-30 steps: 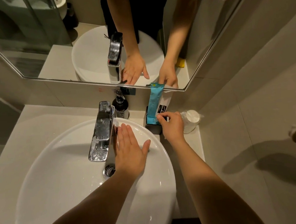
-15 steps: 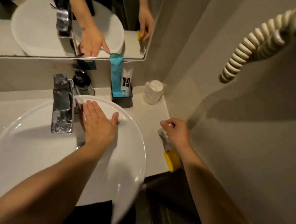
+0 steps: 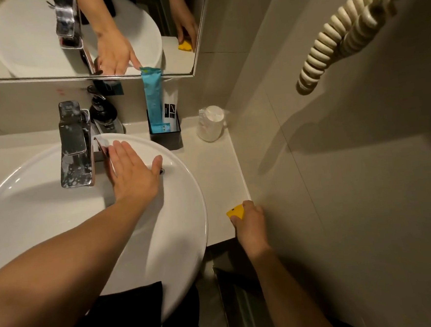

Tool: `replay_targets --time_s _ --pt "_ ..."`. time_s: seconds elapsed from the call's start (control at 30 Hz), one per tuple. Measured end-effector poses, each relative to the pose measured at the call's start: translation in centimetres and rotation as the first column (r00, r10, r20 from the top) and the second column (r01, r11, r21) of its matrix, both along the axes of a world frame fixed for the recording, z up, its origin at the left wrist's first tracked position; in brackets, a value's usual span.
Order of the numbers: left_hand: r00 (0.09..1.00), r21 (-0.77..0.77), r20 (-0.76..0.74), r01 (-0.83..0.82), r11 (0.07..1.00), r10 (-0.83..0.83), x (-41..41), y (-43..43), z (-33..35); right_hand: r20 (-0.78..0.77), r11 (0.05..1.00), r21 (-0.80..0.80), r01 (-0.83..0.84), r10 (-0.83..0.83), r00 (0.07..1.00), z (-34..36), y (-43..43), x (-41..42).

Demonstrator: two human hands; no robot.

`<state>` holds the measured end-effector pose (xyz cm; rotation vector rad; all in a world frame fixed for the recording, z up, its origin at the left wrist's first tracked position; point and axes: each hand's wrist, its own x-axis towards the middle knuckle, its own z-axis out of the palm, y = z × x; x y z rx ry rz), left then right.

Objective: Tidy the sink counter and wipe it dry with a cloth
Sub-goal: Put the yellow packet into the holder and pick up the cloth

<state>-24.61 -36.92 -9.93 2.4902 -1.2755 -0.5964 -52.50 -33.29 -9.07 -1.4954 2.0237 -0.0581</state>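
Note:
My left hand lies flat with fingers spread inside the white round basin, just right of the soapy metal faucet. My right hand is closed on a small yellow object at the front right corner of the pale counter, against the side wall. Most of the yellow object is hidden under my fingers. A black holder with a blue packet and a white tube stands behind the basin. No cloth is recognisable.
A wrapped white cup stands in the back right corner. A dark soap pump sits behind the faucet. The mirror hangs above. A coiled cream cord dangles from the right wall. A drop lies past the counter's front edge.
My right hand left the black holder, drew back to the counter's front right corner and now grips the yellow object. The camera turned right and down. My left hand stayed in the basin.

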Motion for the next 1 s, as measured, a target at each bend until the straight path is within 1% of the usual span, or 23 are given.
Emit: replay_targets --time_s 0.07,0.23,0.37,0.47,0.57,0.67,0.73,0.93,1.0 --pt "1.0 0.0 -0.002 -0.001 1.0 0.001 0.0 0.0 0.0 0.024 1.0 0.016 0.018 -0.018 1.0 -0.4 -0.3 0.4" --pt "1.0 -0.001 0.016 -0.005 1.0 0.005 0.0 -0.1 -0.3 0.08 1.0 0.012 -0.009 0.008 0.997 -1.3 -1.5 0.4" --pt "1.0 0.0 0.017 -0.011 1.0 0.011 0.0 -0.2 -0.3 0.122 0.999 0.022 0.041 -0.043 0.992 -1.6 -2.6 0.3" --pt "1.0 -0.008 0.016 -0.015 1.0 0.015 0.0 -0.3 -0.3 0.244 0.993 0.007 0.114 -0.112 0.963 -0.3 -3.7 0.5" --pt "1.0 -0.009 0.017 -0.015 1.0 0.015 0.0 -0.3 -0.3 0.386 0.981 -0.078 0.175 -0.132 0.913 1.9 -5.4 1.7" --pt "1.0 -0.008 0.024 -0.019 1.0 0.02 0.1 -0.4 -0.3 0.514 0.97 -0.179 0.162 -0.048 0.856 4.3 -8.3 4.0" --pt "0.999 -0.006 0.03 -0.023 1.0 0.024 0.2 -0.5 -0.3 0.563 0.959 -0.244 0.145 0.018 0.826 5.9 -10.4 5.8" --pt "0.998 -0.037 0.054 -0.029 0.999 0.031 -0.2 -0.3 0.1 0.635 0.918 -0.389 0.072 0.211 0.743 9.8 -16.0 11.5" --pt "0.997 -0.04 0.063 -0.032 0.999 0.035 -0.3 -0.2 0.2 0.615 0.91 -0.414 0.024 0.26 0.744 10.1 -17.4 13.5"
